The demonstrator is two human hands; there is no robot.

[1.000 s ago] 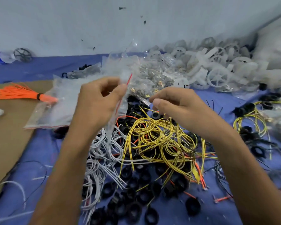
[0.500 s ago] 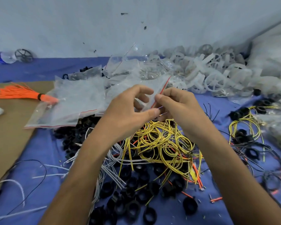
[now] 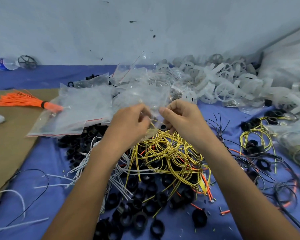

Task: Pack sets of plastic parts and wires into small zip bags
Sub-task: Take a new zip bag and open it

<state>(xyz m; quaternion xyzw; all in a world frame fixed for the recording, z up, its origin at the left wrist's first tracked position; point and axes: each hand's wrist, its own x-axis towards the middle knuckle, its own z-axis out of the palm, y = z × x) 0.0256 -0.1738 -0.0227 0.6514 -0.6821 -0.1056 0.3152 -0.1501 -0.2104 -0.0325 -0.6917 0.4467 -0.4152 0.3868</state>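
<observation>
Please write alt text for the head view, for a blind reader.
The left hand and right hand pinch a small clear zip bag above a pile of yellow wires and black plastic rings on a blue cloth. Behind lie white plastic wheels.

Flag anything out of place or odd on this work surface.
A lone black spoked wheel sits by the far-left wall beside a water bottle lying on its side, far from the white wheel pile. Otherwise just loose, tangled wires.
</observation>
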